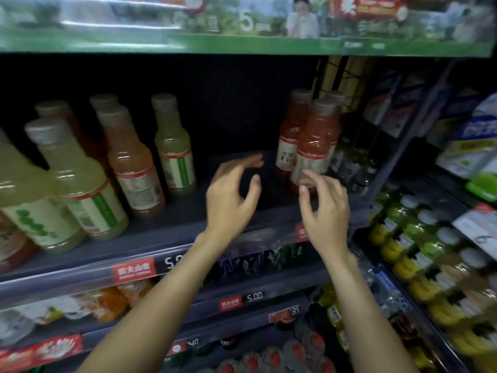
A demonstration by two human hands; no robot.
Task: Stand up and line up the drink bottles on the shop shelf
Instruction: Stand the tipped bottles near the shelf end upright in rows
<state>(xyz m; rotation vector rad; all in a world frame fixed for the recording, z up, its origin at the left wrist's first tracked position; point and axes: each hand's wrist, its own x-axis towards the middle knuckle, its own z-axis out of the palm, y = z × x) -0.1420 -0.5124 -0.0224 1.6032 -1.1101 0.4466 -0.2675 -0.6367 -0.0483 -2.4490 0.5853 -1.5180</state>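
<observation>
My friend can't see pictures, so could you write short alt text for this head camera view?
Two bare hands reach into a gap on a dark shop shelf: the left hand hangs open, and the right hand is open by a red drink bottle. Pale green bottles and an orange bottle stand to the left.

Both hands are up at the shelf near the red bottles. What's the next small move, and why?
Probably close the right hand round the front red bottle and slide it left into the bare stretch of shelf. Its fingertips are already at the bottle's base, both hands are open and hold nothing, and the red bottles stand bunched at the right end.
</observation>
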